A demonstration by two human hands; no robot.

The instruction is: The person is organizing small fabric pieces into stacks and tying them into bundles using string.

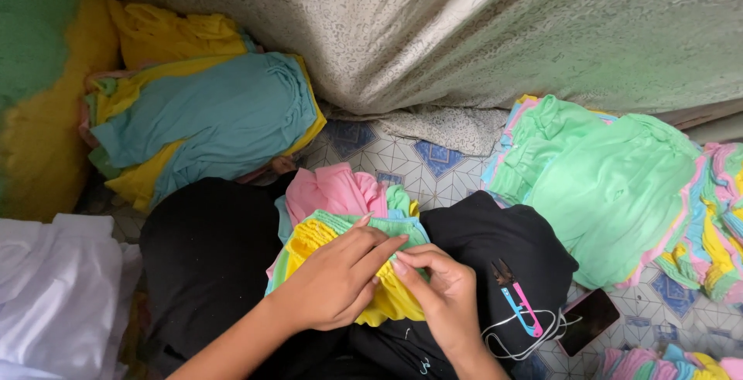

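Observation:
A small pile of garments lies in my lap: a yellow one with a gathered edge (309, 237), a light green one (398, 229) and a pink one (333, 190) behind. My left hand (333, 279) lies flat on the yellow garment, fingers stretched to the right. My right hand (437, 291) pinches the fabric where yellow meets green, its fingertips touching those of the left. A pair of thread snips (517, 302) with blue and pink handles rests on my black-clad right leg (511, 233), just right of my right hand.
A stack of teal and yellow garments (209, 121) sits at the left, a stack topped with mint green (611, 186) at the right. A dark phone (590, 320) with a white cable lies on the tiled floor. Patterned grey cloth (464, 32) hangs behind. White fabric (54, 295) lies at lower left.

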